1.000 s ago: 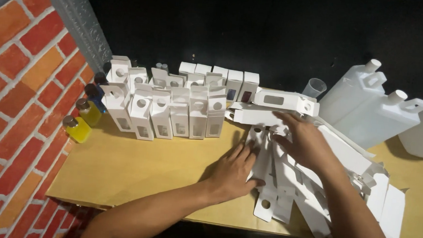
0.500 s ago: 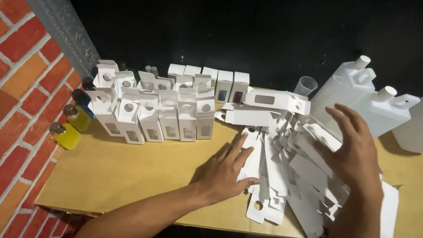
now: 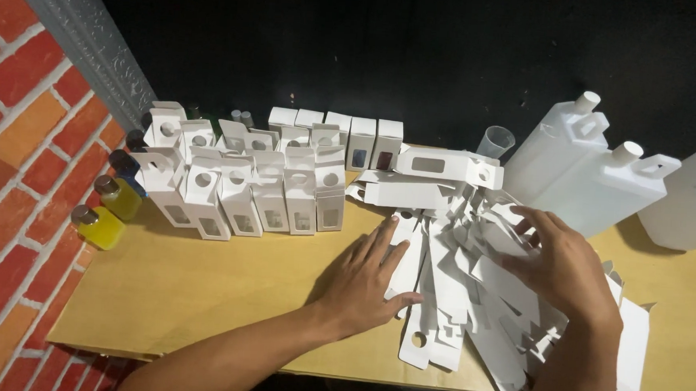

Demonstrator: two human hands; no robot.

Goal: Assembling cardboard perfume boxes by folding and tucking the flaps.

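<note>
Resting flat with fingers spread, the left hand [image 3: 363, 280] presses the near edge of a heap of flat white carton blanks [image 3: 470, 281] on the brown counter [image 3: 200, 291]; the right hand [image 3: 570, 271] lies open on top of the heap, clamping nothing. Beyond stand folded white boxes [image 3: 261, 183] in rows; small bottles [image 3: 100, 226] line the brick wall [image 3: 16, 162] at left; white jugs [image 3: 587, 172] stand far right.

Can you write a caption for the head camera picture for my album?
Two hands spread flat white box cutouts beside folded boxes on a table.
</note>
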